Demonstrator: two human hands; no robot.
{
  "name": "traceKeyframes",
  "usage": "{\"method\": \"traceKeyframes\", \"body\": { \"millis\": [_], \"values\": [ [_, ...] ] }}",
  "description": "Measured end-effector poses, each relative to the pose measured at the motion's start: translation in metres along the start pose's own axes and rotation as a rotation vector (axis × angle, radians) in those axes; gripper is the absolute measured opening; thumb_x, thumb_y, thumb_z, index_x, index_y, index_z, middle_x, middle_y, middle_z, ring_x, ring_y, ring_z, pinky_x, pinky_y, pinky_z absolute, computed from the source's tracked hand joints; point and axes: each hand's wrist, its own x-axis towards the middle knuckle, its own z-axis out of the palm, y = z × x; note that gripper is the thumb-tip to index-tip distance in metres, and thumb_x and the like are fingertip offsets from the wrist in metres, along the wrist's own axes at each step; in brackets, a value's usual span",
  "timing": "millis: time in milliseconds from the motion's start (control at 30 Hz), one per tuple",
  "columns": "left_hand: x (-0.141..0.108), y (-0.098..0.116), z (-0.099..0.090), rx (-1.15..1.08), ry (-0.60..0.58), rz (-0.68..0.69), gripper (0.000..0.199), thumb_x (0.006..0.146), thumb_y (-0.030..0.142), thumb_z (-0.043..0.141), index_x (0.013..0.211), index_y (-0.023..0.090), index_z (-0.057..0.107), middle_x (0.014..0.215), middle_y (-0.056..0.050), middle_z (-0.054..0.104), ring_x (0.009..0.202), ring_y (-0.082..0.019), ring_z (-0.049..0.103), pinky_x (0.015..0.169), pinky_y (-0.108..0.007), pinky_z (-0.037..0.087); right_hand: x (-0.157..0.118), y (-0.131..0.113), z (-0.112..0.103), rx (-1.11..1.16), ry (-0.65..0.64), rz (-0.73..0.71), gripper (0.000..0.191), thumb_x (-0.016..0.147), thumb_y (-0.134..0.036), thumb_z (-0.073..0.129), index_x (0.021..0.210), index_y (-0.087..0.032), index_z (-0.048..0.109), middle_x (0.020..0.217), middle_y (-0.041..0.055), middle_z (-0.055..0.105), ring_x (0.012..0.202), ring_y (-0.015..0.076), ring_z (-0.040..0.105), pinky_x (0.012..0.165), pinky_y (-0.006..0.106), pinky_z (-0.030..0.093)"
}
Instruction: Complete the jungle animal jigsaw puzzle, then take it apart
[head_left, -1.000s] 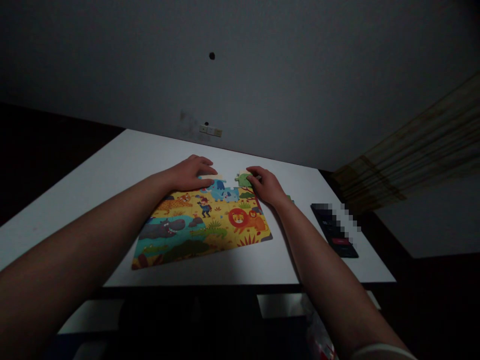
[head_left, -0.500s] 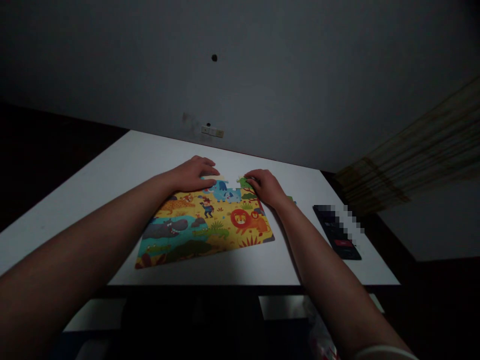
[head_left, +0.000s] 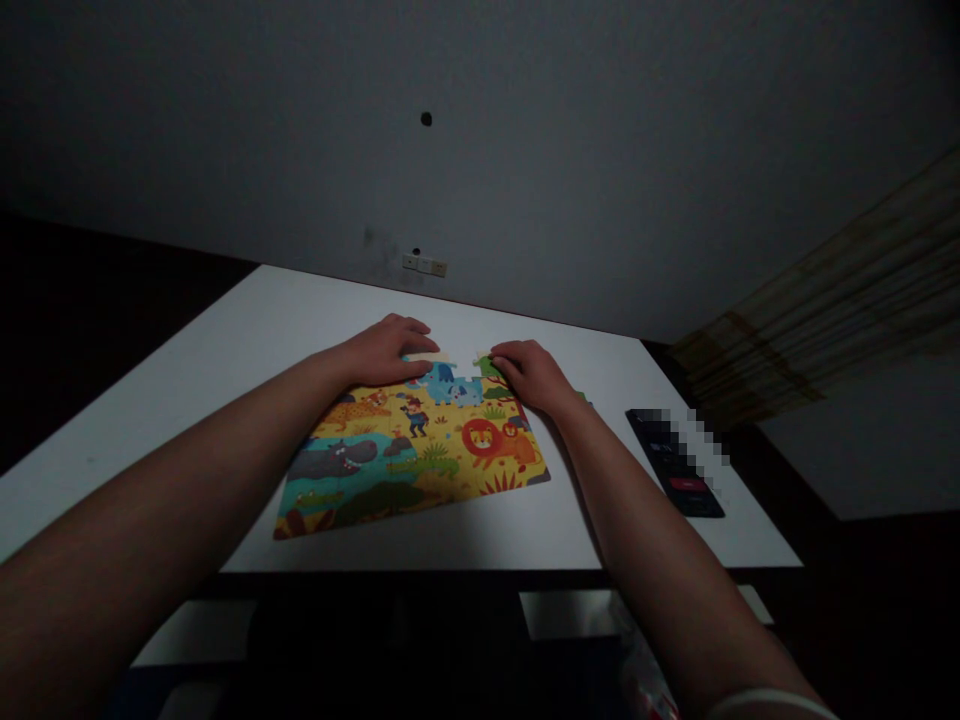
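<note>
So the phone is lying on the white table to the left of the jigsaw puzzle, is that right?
Not quite: the head view shows the phone on the white table, but to the right of the jigsaw puzzle, not the left.

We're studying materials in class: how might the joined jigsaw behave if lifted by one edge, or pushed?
The jigsaw would probably sag or split if lifted, being thin and made of interlocking pieces. Pushed gently, it may slide as one sheet, since it lies flat on the table.

Dim, plain room, likely a home, pale wall [head_left: 525,180], wall sockets [head_left: 424,265], striped curtain [head_left: 780,320]
</note>
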Motion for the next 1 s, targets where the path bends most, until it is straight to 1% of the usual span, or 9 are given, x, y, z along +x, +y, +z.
{"method": "traceKeyframes", "body": {
  "millis": [133,267,367,433,500,567,667,800,1000],
  "values": [
    [0.0,-0.001,0.0,-0.008,-0.001,0.004,0.056,0.107,0.059,0.068,0.147,0.027,0.09,0.166,-0.019,0.077,0.158,-0.046,0.067,0.138,-0.064,0.047,-0.004,0.006,-0.002,0.128,-0.03,-0.016,0.028,0.106,-0.023,0.081,0.127,-0.034,0.095,0.144,0.0062,0.091,0.138,0.0342,0.082,0.129,0.057,0.059],
    [0.0,0.0,0.0,-0.011,0.005,0.006,0.054,0.107,0.059,0.069,0.147,0.028,0.091,0.166,-0.019,0.077,0.158,-0.045,0.067,0.138,-0.064,0.046,-0.005,0.009,0.0,0.185,-0.031,0.024,0.024,0.106,-0.027,0.081,0.125,-0.031,0.096,0.14,0.0081,0.092,0.134,0.0339,0.084,0.123,0.054,0.063],
    [0.0,0.001,0.0,-0.012,-0.004,0.002,0.055,0.107,0.059,0.07,0.148,0.028,0.09,0.167,-0.019,0.076,0.158,-0.045,0.067,0.138,-0.063,0.046,-0.003,0.009,0.0,0.155,-0.015,0.075,0.021,0.105,-0.031,0.086,0.123,-0.03,0.096,0.135,0.0094,0.093,0.126,0.0347,0.085,0.115,0.052,0.065],
    [0.001,0.001,-0.001,-0.011,-0.009,0.001,0.055,0.107,0.058,0.07,0.148,0.028,0.09,0.167,-0.019,0.076,0.159,-0.046,0.066,0.138,-0.064,0.045,-0.001,0.007,-0.003,0.095,-0.014,0.086,0.016,0.103,-0.033,0.09,0.117,-0.03,0.096,0.128,0.0105,0.094,0.12,0.0357,0.085,0.111,0.051,0.065],
    [0.001,0.001,0.0,-0.006,-0.011,0.005,0.055,0.107,0.059,0.069,0.149,0.028,0.09,0.167,-0.018,0.076,0.159,-0.046,0.066,0.139,-0.064,0.044,0.0,0.004,-0.007,0.034,-0.026,0.063,0.01,0.103,-0.034,0.091,0.11,-0.03,0.097,0.121,0.011,0.095,0.118,0.0363,0.086,0.109,0.05,0.064],
    [0.001,0.001,0.0,0.0,-0.01,0.005,0.055,0.108,0.059,0.069,0.149,0.028,0.089,0.167,-0.018,0.076,0.159,-0.045,0.066,0.14,-0.063,0.044,0.0,0.002,-0.01,0.012,-0.041,0.027,0.009,0.105,-0.033,0.09,0.107,-0.031,0.098,0.119,0.0108,0.095,0.118,0.0364,0.086,0.11,0.05,0.064],
    [0.001,0.0,0.001,0.005,0.002,0.005,0.055,0.108,0.06,0.069,0.148,0.03,0.09,0.166,-0.015,0.077,0.159,-0.041,0.066,0.14,-0.059,0.045,-0.002,0.0,-0.011,0.047,-0.05,-0.009,0.014,0.107,-0.031,0.086,0.11,-0.034,0.099,0.127,0.0089,0.095,0.124,0.0357,0.086,0.115,0.053,0.065],
    [0.001,0.0,0.001,0.005,0.004,0.013,0.056,0.107,0.06,0.068,0.148,0.028,0.09,0.166,-0.017,0.077,0.157,-0.044,0.066,0.138,-0.064,0.046,-0.006,0.003,-0.011,0.1,-0.041,0.014,0.018,0.102,-0.026,0.087,0.112,-0.035,0.1,0.137,0.008,0.093,0.129,0.0358,0.086,0.12,0.058,0.066],
    [0.001,0.002,0.0,-0.008,-0.006,0.008,0.056,0.108,0.058,0.067,0.148,0.026,0.089,0.165,-0.019,0.076,0.16,-0.044,0.065,0.139,-0.065,0.044,-0.008,0.005,-0.011,0.128,-0.029,0.05,0.018,0.097,-0.023,0.089,0.11,-0.032,0.099,0.138,0.0098,0.092,0.128,0.0358,0.086,0.12,0.059,0.067]
  ]
}}
